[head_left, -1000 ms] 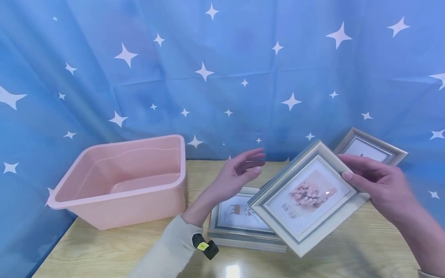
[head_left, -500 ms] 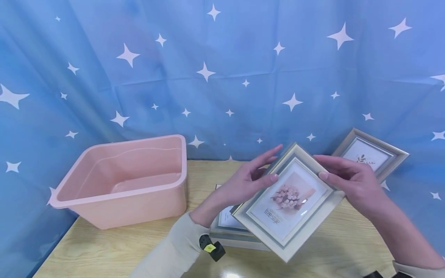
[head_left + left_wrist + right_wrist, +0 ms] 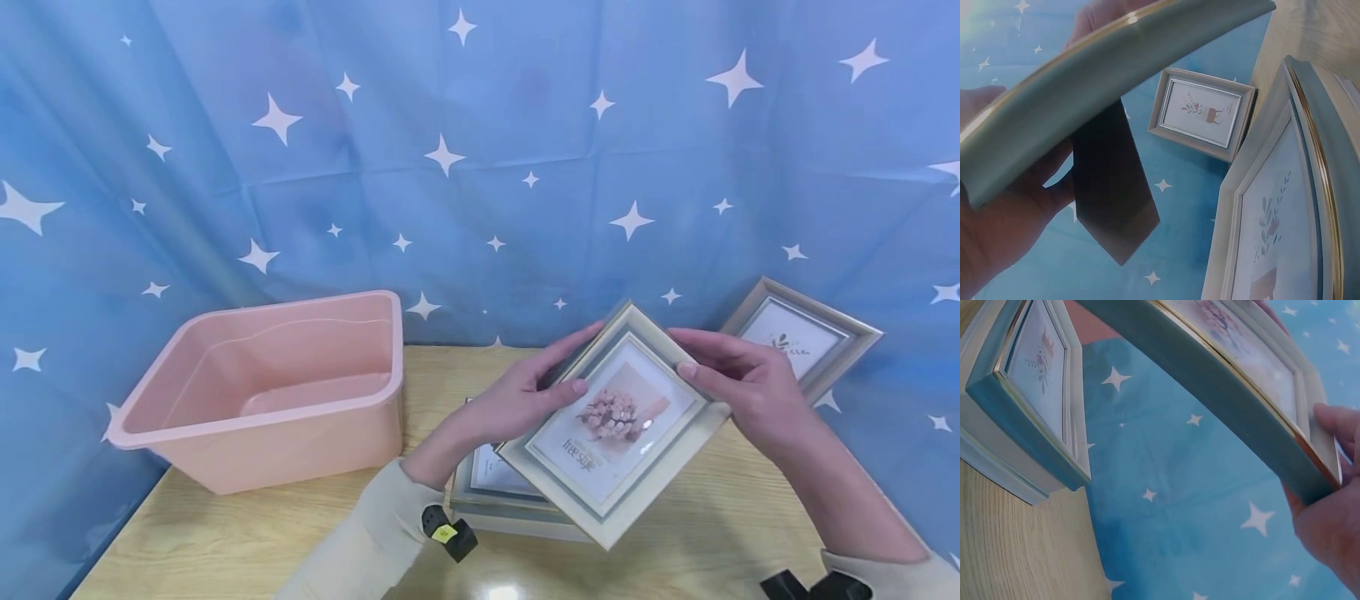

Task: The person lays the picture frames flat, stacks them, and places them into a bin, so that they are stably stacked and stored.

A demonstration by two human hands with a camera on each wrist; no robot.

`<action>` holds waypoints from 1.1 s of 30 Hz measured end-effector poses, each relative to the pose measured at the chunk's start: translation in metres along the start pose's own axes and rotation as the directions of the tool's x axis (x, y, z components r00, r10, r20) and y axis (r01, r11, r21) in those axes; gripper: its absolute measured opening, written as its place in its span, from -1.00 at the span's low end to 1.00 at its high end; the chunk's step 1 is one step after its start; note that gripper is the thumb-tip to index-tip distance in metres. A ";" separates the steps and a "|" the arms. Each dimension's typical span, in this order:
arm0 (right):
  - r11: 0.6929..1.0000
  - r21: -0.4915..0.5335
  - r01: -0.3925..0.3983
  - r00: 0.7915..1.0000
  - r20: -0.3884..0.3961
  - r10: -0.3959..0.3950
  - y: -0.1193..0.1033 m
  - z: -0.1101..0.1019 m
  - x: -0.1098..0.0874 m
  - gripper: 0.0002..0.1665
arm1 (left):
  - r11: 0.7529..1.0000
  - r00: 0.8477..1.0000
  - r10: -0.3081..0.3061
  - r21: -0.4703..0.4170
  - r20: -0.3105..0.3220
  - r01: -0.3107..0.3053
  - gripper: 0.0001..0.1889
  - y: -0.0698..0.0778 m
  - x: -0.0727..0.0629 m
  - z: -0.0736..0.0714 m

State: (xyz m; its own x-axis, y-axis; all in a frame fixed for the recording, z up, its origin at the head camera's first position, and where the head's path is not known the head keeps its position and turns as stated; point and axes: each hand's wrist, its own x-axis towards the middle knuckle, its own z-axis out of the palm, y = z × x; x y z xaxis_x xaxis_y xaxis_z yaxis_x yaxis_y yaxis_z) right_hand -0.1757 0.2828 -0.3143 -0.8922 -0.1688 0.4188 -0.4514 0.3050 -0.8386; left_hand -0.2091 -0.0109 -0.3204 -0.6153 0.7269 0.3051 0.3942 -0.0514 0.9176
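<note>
Only the left wrist view showed a dark tapered stand (image 3: 1116, 194) behind the raised cream-and-grey picture frame (image 3: 611, 425), whose opposite edges the left hand (image 3: 525, 398) and right hand (image 3: 753, 387) pinched. A pink plastic tub (image 3: 285, 454) stood left; the held frame partly hid stacked cream-and-grey frames (image 3: 517, 521); a taupe frame (image 3: 806, 333) stood far right. Blue star-printed fabric (image 3: 337, 175) hung beyond the pale wooden table (image 3: 292, 533).

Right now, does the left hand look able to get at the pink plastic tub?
Probably yes: nothing visible stands between the left hand and the tub, though that hand grips a cream rectangular picture frame.
</note>
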 end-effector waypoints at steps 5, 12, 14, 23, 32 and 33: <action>1.000 -0.024 0.006 1.000 -0.005 -0.006 0.000 -0.001 0.001 -0.50 | 0.999 1.000 -0.001 0.040 -0.027 0.002 -0.33 -0.002 -0.002 -0.001; 0.998 -0.058 0.018 0.999 -0.027 -0.019 0.002 0.002 0.001 -0.50 | 0.989 0.999 0.021 0.149 -0.044 -0.014 -0.35 -0.006 -0.007 -0.006; 0.998 -0.051 0.028 0.999 -0.030 -0.029 0.002 0.003 0.002 -0.50 | 0.988 0.999 0.024 0.154 -0.048 -0.017 -0.35 -0.006 -0.009 -0.007; 0.997 0.069 0.025 0.997 -0.076 -0.020 0.004 0.005 0.003 -0.52 | 0.994 0.996 -0.006 0.108 -0.088 0.015 -0.38 -0.013 -0.018 -0.017; 0.946 0.324 0.010 0.986 -0.158 0.043 0.007 0.008 0.002 -0.54 | 0.997 0.984 -0.017 0.073 -0.175 0.030 -0.42 -0.021 -0.031 -0.027; 0.934 0.358 0.008 0.986 -0.159 0.052 0.007 0.009 0.002 -0.54 | 0.997 0.984 -0.015 0.068 -0.179 0.027 -0.42 -0.022 -0.032 -0.027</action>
State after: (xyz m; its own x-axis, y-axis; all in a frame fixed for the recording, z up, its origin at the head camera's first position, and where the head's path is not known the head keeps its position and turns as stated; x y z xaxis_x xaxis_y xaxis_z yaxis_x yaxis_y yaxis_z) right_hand -0.1805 0.2762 -0.3230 -0.9055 -0.0016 0.4244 -0.4238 -0.0526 -0.9043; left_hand -0.2167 -0.0515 -0.3434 -0.7334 0.5929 0.3325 0.4228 0.0150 0.9061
